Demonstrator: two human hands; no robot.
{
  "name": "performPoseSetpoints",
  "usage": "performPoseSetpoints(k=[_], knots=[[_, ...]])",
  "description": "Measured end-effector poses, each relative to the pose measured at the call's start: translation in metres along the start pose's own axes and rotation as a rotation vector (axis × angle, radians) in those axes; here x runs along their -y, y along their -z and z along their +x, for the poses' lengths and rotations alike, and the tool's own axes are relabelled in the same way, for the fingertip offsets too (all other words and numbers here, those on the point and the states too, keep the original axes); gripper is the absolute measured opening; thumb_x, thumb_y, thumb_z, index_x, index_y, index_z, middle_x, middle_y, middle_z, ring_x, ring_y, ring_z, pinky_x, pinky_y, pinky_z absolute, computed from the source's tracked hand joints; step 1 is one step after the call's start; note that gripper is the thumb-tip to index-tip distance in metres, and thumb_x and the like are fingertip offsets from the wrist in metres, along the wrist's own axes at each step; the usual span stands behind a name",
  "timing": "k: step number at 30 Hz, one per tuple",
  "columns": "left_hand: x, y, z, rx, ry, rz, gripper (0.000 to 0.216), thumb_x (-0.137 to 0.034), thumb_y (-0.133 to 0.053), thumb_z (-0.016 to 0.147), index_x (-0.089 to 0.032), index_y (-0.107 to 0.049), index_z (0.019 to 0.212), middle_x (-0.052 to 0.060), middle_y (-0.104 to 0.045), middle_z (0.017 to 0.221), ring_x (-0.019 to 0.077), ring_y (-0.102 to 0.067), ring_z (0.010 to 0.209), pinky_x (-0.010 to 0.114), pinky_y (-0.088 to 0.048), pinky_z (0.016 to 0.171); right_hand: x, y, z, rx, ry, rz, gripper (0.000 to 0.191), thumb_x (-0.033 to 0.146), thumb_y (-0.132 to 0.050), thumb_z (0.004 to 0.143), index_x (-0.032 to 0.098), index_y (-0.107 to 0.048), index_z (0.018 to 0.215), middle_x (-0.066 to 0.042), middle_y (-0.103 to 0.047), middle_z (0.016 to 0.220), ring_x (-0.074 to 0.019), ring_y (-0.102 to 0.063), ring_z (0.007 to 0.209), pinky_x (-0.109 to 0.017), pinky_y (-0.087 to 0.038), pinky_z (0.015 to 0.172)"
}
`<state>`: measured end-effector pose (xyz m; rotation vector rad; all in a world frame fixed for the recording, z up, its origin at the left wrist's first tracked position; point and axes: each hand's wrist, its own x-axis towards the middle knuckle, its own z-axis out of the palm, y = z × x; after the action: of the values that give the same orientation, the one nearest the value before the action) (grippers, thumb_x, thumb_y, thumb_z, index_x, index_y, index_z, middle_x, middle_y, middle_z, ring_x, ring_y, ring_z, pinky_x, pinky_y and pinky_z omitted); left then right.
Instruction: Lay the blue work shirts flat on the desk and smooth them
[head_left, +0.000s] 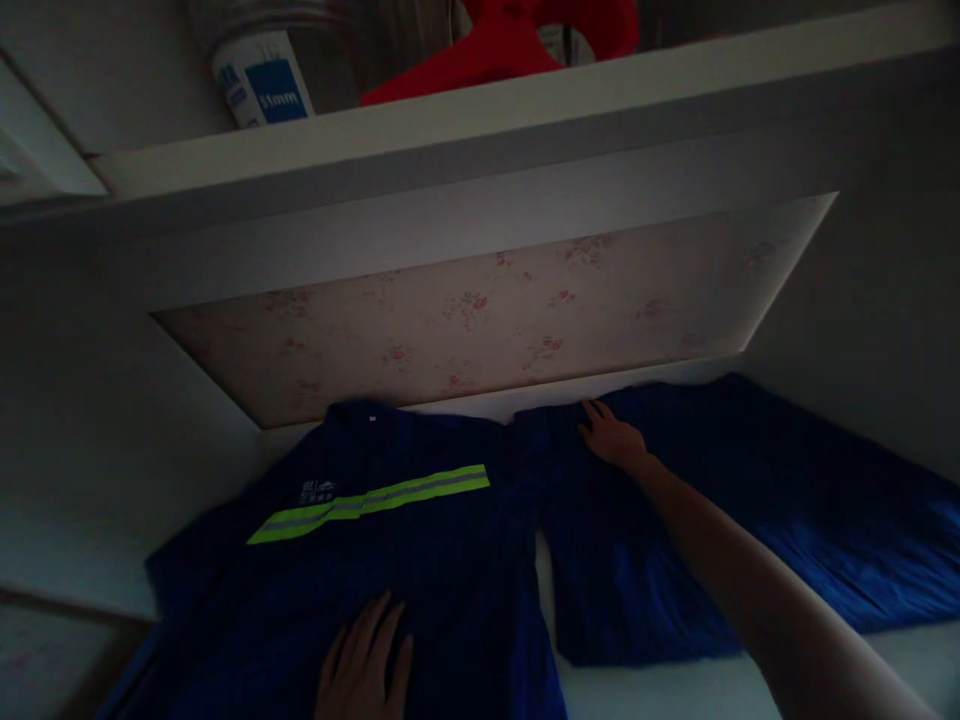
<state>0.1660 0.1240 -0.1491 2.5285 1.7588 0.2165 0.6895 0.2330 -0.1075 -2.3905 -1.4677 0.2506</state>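
Blue work shirt [390,540] lies flat under the left hand [365,660]; right hand [611,437] presses folded blue trousers [750,520], fingers spread, gripping nothing. Smoothing wants even, flat pressure.

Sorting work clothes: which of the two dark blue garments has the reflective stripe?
The dark blue garment on the left, under the left hand, carries a yellow-green reflective stripe. The plain blue garment on the right, under the right hand, shows none.
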Motion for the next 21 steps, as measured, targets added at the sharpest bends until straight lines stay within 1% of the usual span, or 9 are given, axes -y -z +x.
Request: performPoseSetpoints(k=[2, 5, 9, 12, 14, 16, 17, 19, 21], knots=[[-0.003, 0.004, 0.0, 0.003, 0.005, 0.011, 0.044, -0.044, -0.042, 0.095, -0.035, -0.061, 0.134, 0.002, -0.056, 0.145, 0.0255, -0.055, 0.131, 0.051, -0.042, 0.112, -0.004, -0.005, 0.0, -0.025, -0.005, 0.008, 0.056, 0.048, -0.043, 0.095, 0.025, -0.046, 0.146, -0.017, -0.042, 0.15, -0.0434, -0.061, 0.112, -0.062, -0.046, 0.092], [-0.009, 0.011, 0.002, 0.021, 0.039, 0.006, 0.045, -0.047, -0.039, 0.096, -0.034, -0.062, 0.132, 0.001, -0.058, 0.144, 0.0248, -0.055, 0.131, 0.052, -0.041, 0.112, -0.008, -0.006, -0.006, -0.089, -0.007, 0.046, 0.047, 0.048, -0.041, 0.096, 0.023, -0.058, 0.132, -0.016, -0.048, 0.143, -0.0385, -0.063, 0.107, -0.057, -0.048, 0.089], [-0.015, 0.017, 0.005, -0.006, 0.096, -0.037, 0.047, -0.048, -0.039, 0.094, -0.03, -0.065, 0.128, 0.004, -0.06, 0.141, 0.026, -0.055, 0.13, 0.054, -0.041, 0.111, -0.007, 0.0, -0.022, -0.187, -0.026, 0.152, 0.044, 0.045, -0.034, 0.099, 0.02, -0.058, 0.126, -0.015, -0.054, 0.135, -0.031, -0.062, 0.108, -0.046, -0.048, 0.091], [-0.015, 0.015, 0.004, -0.072, 0.081, -0.105, 0.044, -0.048, -0.044, 0.092, -0.027, -0.069, 0.121, 0.006, -0.065, 0.134, 0.0287, -0.059, 0.125, 0.055, -0.045, 0.108, -0.011, 0.01, -0.048, -0.237, -0.065, 0.263, 0.048, 0.048, -0.031, 0.099, 0.015, -0.054, 0.125, -0.015, -0.062, 0.123, -0.0273, -0.063, 0.105, -0.039, -0.048, 0.092], [-0.022, 0.014, 0.002, -0.132, 0.053, -0.172, 0.042, -0.049, -0.047, 0.09, -0.025, -0.072, 0.113, 0.01, -0.068, 0.127, 0.0298, -0.064, 0.118, 0.052, -0.051, 0.102, -0.021, 0.018, -0.08, -0.239, -0.088, 0.335, 0.05, 0.053, -0.031, 0.098, 0.016, -0.056, 0.121, -0.013, -0.068, 0.11, -0.0248, -0.066, 0.093, -0.036, -0.051, 0.085], [-0.043, 0.017, 0.001, -0.163, -0.005, -0.26, 0.04, -0.049, -0.049, 0.091, -0.024, -0.071, 0.114, 0.012, -0.068, 0.124, 0.0286, -0.065, 0.115, 0.046, -0.056, 0.096, -0.036, 0.024, -0.126, -0.23, -0.081, 0.434, 0.05, 0.06, -0.037, 0.095, 0.019, -0.06, 0.113, -0.009, -0.07, 0.098, -0.0229, -0.066, 0.079, -0.034, -0.053, 0.076], [-0.059, 0.02, 0.002, -0.164, -0.05, -0.299, 0.04, -0.049, -0.05, 0.092, -0.024, -0.068, 0.118, 0.012, -0.066, 0.127, 0.0277, -0.064, 0.117, 0.043, -0.057, 0.096, -0.045, 0.027, -0.153, -0.232, -0.068, 0.49, 0.048, 0.062, -0.042, 0.092, 0.02, -0.062, 0.107, -0.008, -0.07, 0.092, -0.022, -0.064, 0.074, -0.032, -0.053, 0.071], [-0.103, 0.029, 0.008, -0.14, -0.171, -0.353, 0.044, -0.047, -0.052, 0.092, -0.025, -0.059, 0.13, 0.012, -0.059, 0.138, 0.0264, -0.058, 0.125, 0.04, -0.055, 0.099, -0.062, 0.029, -0.21, -0.254, -0.05, 0.594, 0.043, 0.063, -0.052, 0.088, 0.021, -0.064, 0.097, -0.005, -0.069, 0.081, -0.0202, -0.061, 0.067, -0.029, -0.051, 0.064], [-0.154, 0.038, 0.018, -0.108, -0.299, -0.363, 0.058, -0.045, -0.057, 0.09, -0.025, -0.045, 0.143, 0.012, -0.049, 0.149, 0.0276, -0.05, 0.135, 0.043, -0.05, 0.107, -0.076, 0.03, -0.268, -0.302, -0.059, 0.642, 0.04, 0.061, -0.059, 0.085, 0.022, -0.066, 0.089, -0.005, -0.068, 0.076, -0.0191, -0.061, 0.064, -0.026, -0.051, 0.059]])
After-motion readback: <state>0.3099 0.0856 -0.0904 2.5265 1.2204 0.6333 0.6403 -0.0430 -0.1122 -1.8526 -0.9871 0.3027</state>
